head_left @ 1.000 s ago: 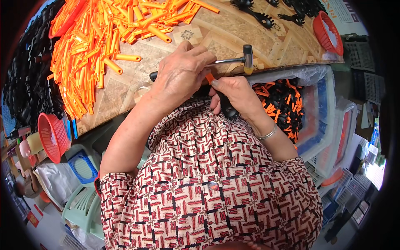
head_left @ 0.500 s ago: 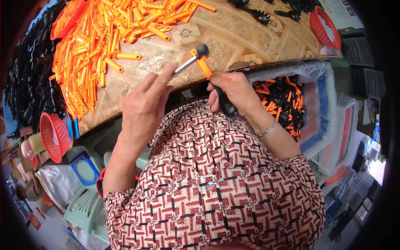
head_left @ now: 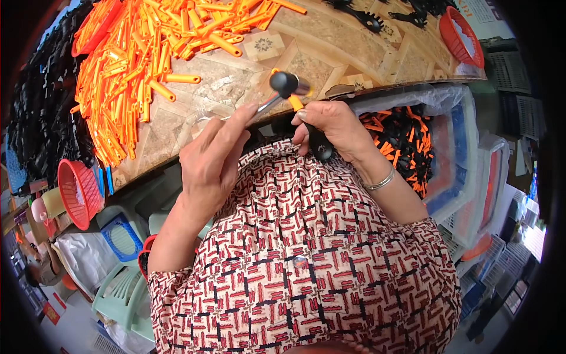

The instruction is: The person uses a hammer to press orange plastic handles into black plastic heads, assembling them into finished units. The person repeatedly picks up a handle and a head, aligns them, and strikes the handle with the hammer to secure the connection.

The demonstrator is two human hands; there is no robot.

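My left hand (head_left: 213,154) is closed around the shaft of a small mallet (head_left: 285,85) with a round black face and a metal handle. The far part of the mallet's head is blurred. Its head overlaps the upper part of an orange plastic handle (head_left: 295,103); whether they touch I cannot tell. That handle joins a black plastic utensil piece (head_left: 320,144), which points down toward my lap. My right hand (head_left: 337,127) grips the black piece near the joint, thumb on top. Part of the piece is hidden by the fingers.
Many orange handles (head_left: 127,82) lie heaped on the patterned table (head_left: 227,88), with black parts (head_left: 41,112) piled left. Black slotted utensil heads (head_left: 370,22) lie at the back. Red baskets (head_left: 460,38) stand at both sides. A plastic-lined crate (head_left: 457,141) of orange-and-black pieces sits right.
The mallet head has moved down and slightly right, over the orange handle. My left hand has shifted slightly right; my right hand keeps its grip.
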